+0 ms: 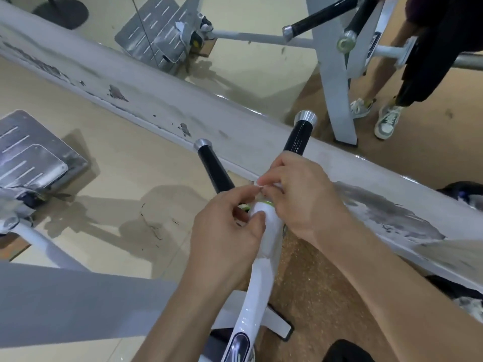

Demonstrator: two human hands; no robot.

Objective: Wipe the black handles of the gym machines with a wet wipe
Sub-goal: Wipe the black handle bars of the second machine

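Left hand (222,226) gripped the white canister (269,226), fingers curled round it.
Right hand (300,194) pinched a wipe (261,183) just above the canister; a sharp tug might tear it.

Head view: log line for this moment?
step: wipe prep | left hand: pinches small white piece | right hand: pinches same piece | place: over white machine arm, at base of black handles

Place: a gym
Machines: white steel frame (261,278), chrome-capped black handle (214,168)
Footing: ribbed metal foot plate (31,152)
Floor: speckled brown matting (326,296) beside beige tiles (130,165)
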